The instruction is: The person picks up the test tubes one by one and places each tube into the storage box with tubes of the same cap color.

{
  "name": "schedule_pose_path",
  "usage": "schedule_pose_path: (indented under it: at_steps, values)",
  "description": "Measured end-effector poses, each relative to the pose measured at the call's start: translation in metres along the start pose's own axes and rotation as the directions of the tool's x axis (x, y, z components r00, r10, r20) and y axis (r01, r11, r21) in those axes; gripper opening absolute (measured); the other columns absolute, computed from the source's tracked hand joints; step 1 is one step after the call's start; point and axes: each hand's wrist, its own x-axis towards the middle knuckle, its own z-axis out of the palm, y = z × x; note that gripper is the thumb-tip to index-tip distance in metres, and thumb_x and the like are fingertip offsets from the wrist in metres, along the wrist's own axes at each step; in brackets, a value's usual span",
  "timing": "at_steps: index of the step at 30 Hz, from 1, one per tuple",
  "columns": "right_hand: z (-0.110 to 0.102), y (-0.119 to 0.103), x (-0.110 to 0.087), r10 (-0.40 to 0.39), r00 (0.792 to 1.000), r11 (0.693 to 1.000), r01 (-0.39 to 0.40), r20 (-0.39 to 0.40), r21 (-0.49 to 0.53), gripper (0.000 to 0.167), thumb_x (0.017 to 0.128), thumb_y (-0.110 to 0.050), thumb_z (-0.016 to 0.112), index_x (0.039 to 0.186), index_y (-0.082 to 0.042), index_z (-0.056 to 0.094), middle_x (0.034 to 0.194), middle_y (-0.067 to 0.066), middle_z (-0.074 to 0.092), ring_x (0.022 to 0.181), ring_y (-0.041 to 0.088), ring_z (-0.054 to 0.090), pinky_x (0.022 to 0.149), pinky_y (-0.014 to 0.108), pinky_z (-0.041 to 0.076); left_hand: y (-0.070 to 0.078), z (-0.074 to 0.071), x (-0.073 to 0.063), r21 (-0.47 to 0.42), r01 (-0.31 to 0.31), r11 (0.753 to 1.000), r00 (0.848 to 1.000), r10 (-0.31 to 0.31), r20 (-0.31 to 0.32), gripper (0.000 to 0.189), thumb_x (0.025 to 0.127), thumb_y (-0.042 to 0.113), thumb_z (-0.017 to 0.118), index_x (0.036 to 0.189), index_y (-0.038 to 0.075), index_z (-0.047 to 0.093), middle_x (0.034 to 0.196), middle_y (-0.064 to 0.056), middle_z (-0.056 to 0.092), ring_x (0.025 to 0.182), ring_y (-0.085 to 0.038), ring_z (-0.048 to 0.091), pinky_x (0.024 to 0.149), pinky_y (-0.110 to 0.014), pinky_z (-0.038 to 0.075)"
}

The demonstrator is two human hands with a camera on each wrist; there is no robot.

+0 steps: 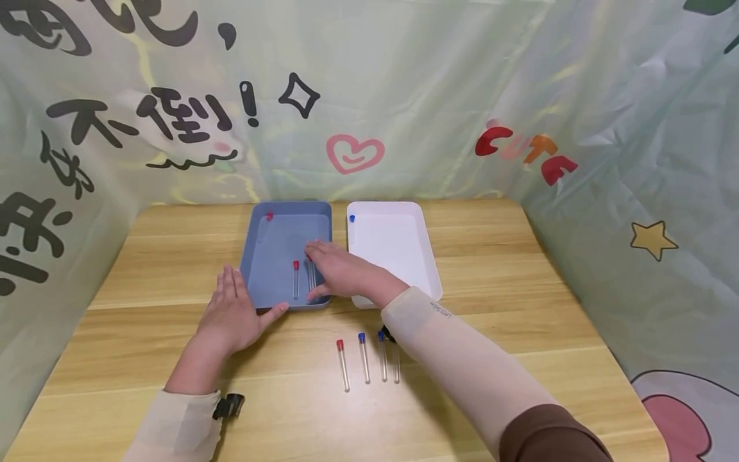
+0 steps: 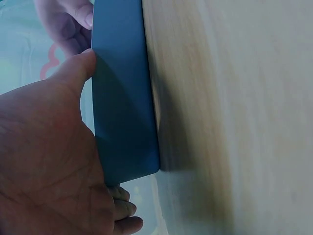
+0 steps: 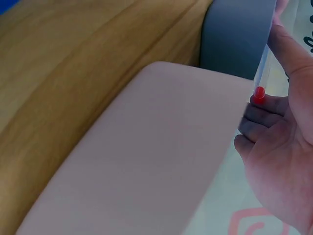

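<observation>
My right hand (image 1: 340, 269) reaches into the blue tray (image 1: 271, 256) and holds a red-capped test tube (image 1: 312, 276) lengthwise, fingers near the cap and thumb near the other end. In the right wrist view the tube's red cap (image 3: 259, 93) lies against a finger. Another red-capped test tube (image 1: 296, 280) lies beside it in the tray. My left hand (image 1: 231, 314) rests at the tray's near left corner, fingers straight along the side, thumb on the front rim. In the left wrist view the thumb touches the top edge of the tray wall (image 2: 122, 107).
A white tray (image 1: 392, 250) stands right of the blue one, with a blue-capped tube (image 1: 352, 219) at its far left. Another red cap (image 1: 269, 217) shows at the blue tray's far left. Several tubes, including a red-capped tube (image 1: 343, 366) and a blue-capped tube (image 1: 364, 359), lie on the table in front.
</observation>
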Motion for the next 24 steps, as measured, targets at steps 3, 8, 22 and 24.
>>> schedule_pose_path:
  at_steps: [3,8,22,24]
  values:
    - [0.002,-0.001,0.003,-0.002,1.000,1.000,0.002,0.002,-0.020,0.106,0.094,-0.059,0.078,0.170,-0.001,0.030,0.180,0.015,0.031,0.170,0.031,0.024,0.140,0.041,0.021,0.000,0.000,0.000,0.003,-0.003,1.000,1.000,0.003,-0.009,0.133,0.101,0.084,0.042,0.160,-0.025,-0.006,0.170,-0.047,-0.015,0.162,-0.065,-0.003,0.133,-0.072,0.014]
    - [0.006,-0.003,0.008,0.012,1.000,0.998,-0.011,0.013,-0.069,0.107,0.094,-0.062,0.076,0.170,-0.002,0.031,0.179,0.014,0.032,0.170,0.030,0.026,0.141,0.042,0.019,-0.001,0.001,0.001,0.007,-0.008,1.000,1.000,0.008,-0.016,0.134,0.100,0.085,0.042,0.160,-0.025,-0.006,0.170,-0.048,-0.013,0.162,-0.065,-0.001,0.133,-0.072,0.015]
    - [0.016,-0.004,0.017,0.038,0.999,0.985,-0.034,0.019,-0.167,0.104,0.093,-0.068,0.075,0.167,-0.004,0.039,0.174,0.010,0.043,0.165,0.024,0.036,0.142,0.047,0.015,-0.003,0.002,0.002,0.002,-0.007,1.000,1.000,0.007,-0.014,0.134,0.100,0.084,0.042,0.160,-0.026,-0.006,0.170,-0.048,-0.014,0.162,-0.065,-0.003,0.133,-0.072,0.015]
    - [0.014,-0.005,0.018,0.046,0.999,0.985,-0.040,0.027,-0.169,0.103,0.093,-0.067,0.075,0.167,-0.005,0.039,0.174,0.010,0.043,0.165,0.024,0.036,0.142,0.047,0.014,-0.003,0.002,0.002,0.002,-0.006,1.000,1.000,0.006,-0.014,0.133,0.101,0.083,0.043,0.160,-0.026,-0.006,0.170,-0.047,-0.014,0.162,-0.065,-0.003,0.133,-0.072,0.015]
